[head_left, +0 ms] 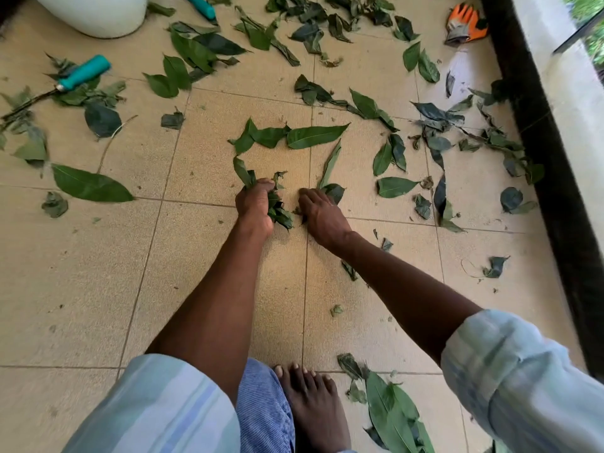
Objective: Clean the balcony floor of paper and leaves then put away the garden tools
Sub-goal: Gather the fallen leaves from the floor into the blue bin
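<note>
The balcony floor [81,289] is mostly still messy. Green leaves [313,136] lie all over it, far past the white pot [94,14] and out to the dark wall edge [539,125]. No paper shows anywhere. So only a little cleaning looks done, and lots is left.

The garden tools are not put away yet. One teal-handled tool [85,72] lies just below the white pot, and another teal handle [202,5] lies beside the pot. An orange glove [465,23] sits far from the pot, by the dark wall edge.

Well below the pot, the left hand [255,204] squeezes a bunch of leaves [279,210] with curled fingers. The right hand [322,212] is next to it, flat fingers pressing a dark leaf [335,192] on the floor.
</note>
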`<state>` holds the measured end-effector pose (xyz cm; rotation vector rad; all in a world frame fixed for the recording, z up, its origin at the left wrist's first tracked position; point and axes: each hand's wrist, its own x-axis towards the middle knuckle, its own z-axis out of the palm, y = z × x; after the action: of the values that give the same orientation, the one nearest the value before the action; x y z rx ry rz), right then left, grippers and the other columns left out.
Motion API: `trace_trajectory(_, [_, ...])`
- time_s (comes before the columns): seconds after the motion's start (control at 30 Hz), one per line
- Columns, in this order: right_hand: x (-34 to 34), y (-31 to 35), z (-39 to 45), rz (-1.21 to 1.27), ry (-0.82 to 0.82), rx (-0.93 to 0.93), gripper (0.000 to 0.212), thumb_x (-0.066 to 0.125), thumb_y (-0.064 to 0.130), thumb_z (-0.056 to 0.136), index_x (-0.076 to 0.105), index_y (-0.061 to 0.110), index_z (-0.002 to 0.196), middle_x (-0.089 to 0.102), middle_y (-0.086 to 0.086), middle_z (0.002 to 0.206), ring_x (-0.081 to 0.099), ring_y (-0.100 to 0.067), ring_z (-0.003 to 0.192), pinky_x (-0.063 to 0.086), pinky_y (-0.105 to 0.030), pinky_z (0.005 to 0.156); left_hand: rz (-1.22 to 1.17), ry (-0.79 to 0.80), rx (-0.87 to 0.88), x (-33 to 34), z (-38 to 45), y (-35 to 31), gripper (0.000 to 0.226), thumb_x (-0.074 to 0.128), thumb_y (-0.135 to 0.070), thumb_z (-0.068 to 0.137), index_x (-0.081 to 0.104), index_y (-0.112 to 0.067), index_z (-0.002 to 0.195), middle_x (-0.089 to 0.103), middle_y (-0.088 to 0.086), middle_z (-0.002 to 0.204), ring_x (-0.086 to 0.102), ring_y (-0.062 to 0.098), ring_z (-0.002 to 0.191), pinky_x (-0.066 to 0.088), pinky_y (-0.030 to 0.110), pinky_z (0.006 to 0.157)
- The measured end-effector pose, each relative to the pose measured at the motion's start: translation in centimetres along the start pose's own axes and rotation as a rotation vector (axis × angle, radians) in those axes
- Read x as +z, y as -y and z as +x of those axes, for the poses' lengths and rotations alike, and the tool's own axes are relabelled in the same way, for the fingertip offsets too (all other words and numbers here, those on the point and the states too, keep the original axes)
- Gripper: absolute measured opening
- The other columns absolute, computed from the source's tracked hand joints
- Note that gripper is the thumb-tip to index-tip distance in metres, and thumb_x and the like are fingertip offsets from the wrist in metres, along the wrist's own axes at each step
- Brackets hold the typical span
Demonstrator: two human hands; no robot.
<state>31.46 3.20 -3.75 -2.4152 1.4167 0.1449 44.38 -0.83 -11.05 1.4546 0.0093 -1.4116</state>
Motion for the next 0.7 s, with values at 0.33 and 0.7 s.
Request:
trace_trajectory(0.33, [7.4,-5.0,1.4,0.396,-0.310,0.394,0.044,0.056,0.020,0.093,0.047,0.006,0.134,0.036,-0.015,0.144,0.032,-0.032,0.132,0.036,-0.049,0.109,0.005,-0.024,-0.019,-0.2,0.3,-0.3,0.018,0.062,0.000,0.082,0.065,-0.016,0.074,0.060,0.005,0.071,0.053,0.017,0.056,0.042,0.021,0.048])
trace_trajectory(0.7, [2.9,-6.2,3.6,0.674,-0.492,0.395,0.019,0.054,0.002,0.094,0.065,-0.002,0.109,0.064,-0.015,0.113,0.064,-0.020,0.092,0.052,-0.020,0.074,-0.018,-0.023,0.013,0.3,-0.6,-0.8,0.018,0.060,0.001,0.084,0.063,-0.015,0.075,0.056,0.004,0.067,0.050,0.016,0.054,0.042,0.022,0.049])
